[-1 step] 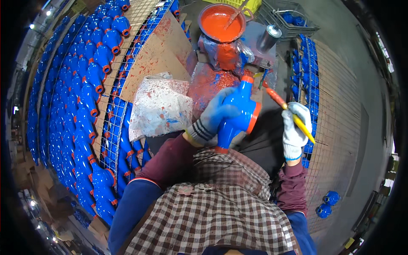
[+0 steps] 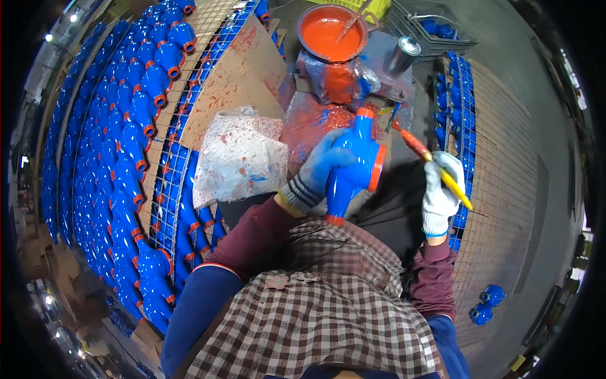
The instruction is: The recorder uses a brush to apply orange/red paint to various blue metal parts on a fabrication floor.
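My left hand (image 2: 319,170), in a blue glove, grips a blue T-shaped pipe fitting (image 2: 353,167) with orange-red rims and holds it upright over my lap. My right hand (image 2: 439,189), in a white knit glove, holds a yellow-handled brush (image 2: 420,148). The brush's orange-red tip points up and left, just right of the fitting's side flange. Beyond the fitting stands an open bucket of orange-red paint (image 2: 332,31) with a stick in it, on a paint-smeared stand.
A paint-stained white rag (image 2: 237,158) and a cardboard sheet (image 2: 233,82) lie to the left. Several rows of blue fittings (image 2: 120,145) fill wire racks on the left; more (image 2: 456,95) line the right. A metal can (image 2: 401,57) stands by the bucket. Two fittings (image 2: 487,303) sit on the floor.
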Tool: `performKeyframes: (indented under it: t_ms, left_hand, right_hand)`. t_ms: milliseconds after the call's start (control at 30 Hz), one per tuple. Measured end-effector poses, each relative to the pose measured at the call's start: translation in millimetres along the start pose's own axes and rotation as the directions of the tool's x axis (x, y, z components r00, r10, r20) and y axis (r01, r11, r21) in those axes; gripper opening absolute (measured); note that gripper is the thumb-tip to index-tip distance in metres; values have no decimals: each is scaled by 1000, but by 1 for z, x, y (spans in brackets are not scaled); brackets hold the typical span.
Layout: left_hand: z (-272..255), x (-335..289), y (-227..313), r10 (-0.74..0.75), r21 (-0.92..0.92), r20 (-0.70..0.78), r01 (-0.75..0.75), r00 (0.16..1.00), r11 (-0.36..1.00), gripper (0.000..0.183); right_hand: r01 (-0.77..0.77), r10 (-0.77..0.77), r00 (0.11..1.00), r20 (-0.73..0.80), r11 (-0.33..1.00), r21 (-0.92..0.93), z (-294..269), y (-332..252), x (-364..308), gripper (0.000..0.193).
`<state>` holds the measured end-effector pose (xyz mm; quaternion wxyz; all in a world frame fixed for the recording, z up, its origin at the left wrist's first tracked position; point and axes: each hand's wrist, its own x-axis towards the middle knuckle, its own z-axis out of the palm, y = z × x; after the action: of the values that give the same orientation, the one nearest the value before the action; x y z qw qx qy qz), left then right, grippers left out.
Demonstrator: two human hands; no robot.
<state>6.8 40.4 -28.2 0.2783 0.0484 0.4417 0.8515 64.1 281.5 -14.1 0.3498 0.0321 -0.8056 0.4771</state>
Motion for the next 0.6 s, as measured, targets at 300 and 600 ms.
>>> performKeyframes:
  t_ms: [300, 600]
  left_hand:
    - [-18, 37, 9, -78, -463, -340, -94, 937, 881, 45]
    - [-15, 1, 20, 1, 18, -115, 1, 993, 1000, 62]
  right_hand:
    - [-419, 449, 865, -222, 892, 170, 9, -14, -14, 22]
    - [-274, 303, 950, -73, 924, 268, 22, -48, 32, 15]
